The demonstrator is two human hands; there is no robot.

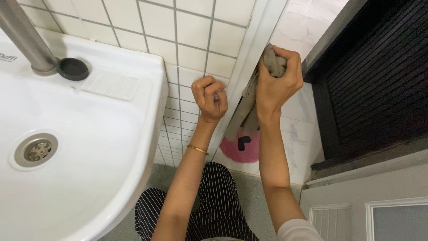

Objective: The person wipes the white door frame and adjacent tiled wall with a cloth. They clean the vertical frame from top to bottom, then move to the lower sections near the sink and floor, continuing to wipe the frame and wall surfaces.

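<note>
We see the right hand (278, 78) closed tight around a grey cloth (261, 87), pressing it to the white door frame (249, 67) beside the tiled wall (191, 31); the cloth's long axis trails down along the frame. The left hand (209, 98) is curled shut against the frame, apparently bracing, seemingly empty.

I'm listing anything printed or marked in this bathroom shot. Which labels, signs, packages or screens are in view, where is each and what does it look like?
Maker's mark: on the white sink's rim, far left beside the metal tap; small grey lettering, cut off by the frame edge.
Pink round patch: low down beyond the white door frame, below the right hand gripping a grey cloth; pink with black marks, partly hidden.
No packages or screens.
</note>
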